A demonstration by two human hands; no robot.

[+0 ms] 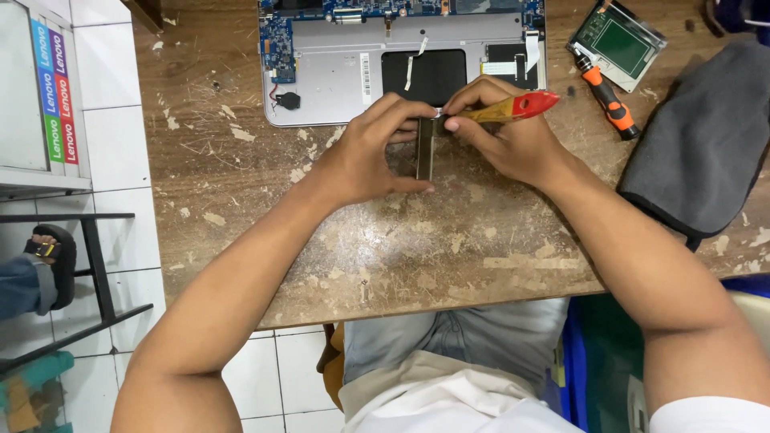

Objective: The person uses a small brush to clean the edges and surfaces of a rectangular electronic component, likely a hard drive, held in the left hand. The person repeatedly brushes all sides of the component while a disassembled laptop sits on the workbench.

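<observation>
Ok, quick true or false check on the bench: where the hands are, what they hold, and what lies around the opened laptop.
1. The right hand holds a brush with a red handle tip. True.
2. The left hand rests on the grey cloth. False: it grips a narrow dark part on the wooden table.
3. The orange screwdriver lies right of the opened laptop. True.
4. The laptop's lid is closed. False: its circuit board is exposed.

Worn, scratched wooden table [241,160]
</observation>
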